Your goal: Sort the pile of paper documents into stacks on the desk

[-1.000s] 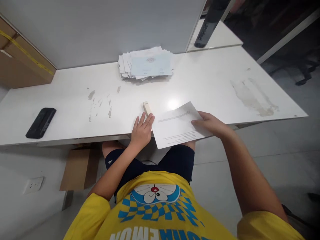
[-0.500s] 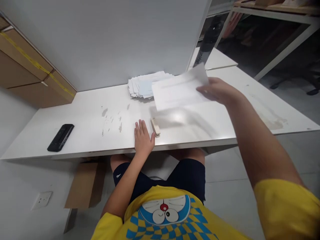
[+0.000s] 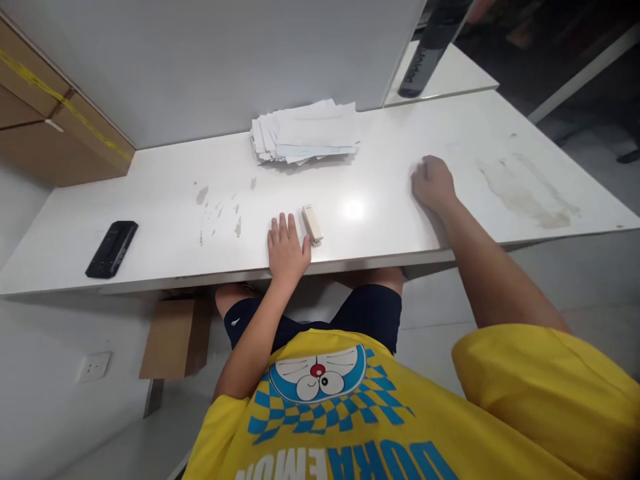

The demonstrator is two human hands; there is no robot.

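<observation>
My left hand [image 3: 289,248] lies flat near the front edge of the white desk, fingers stretched out and a little spread, holding nothing. Just beside its thumb lies a small cream stapler [image 3: 313,225], apart from or barely touching the thumb tip. My right hand [image 3: 434,184] is over the desk farther right, its fingers curled in with nothing visible in them. At the back of the desk, by the grey panel, sits an uneven stack of paper sheets [image 3: 310,131]. White sheets lie on top, and a pale blue strip shows along the front.
A black device [image 3: 112,249] lies at the desk's left. Taped cardboard boxes [image 3: 85,143] stand at the back left, and another carton [image 3: 173,337] is below the desk. A dark bottle [image 3: 425,63] stands beyond the panel. Stains mark the desktop [image 3: 380,227].
My right hand has let go of the white paper, which now lies on the stack, and has moved down toward the desk. My left hand stays flat by the stapler. The view has shifted.
</observation>
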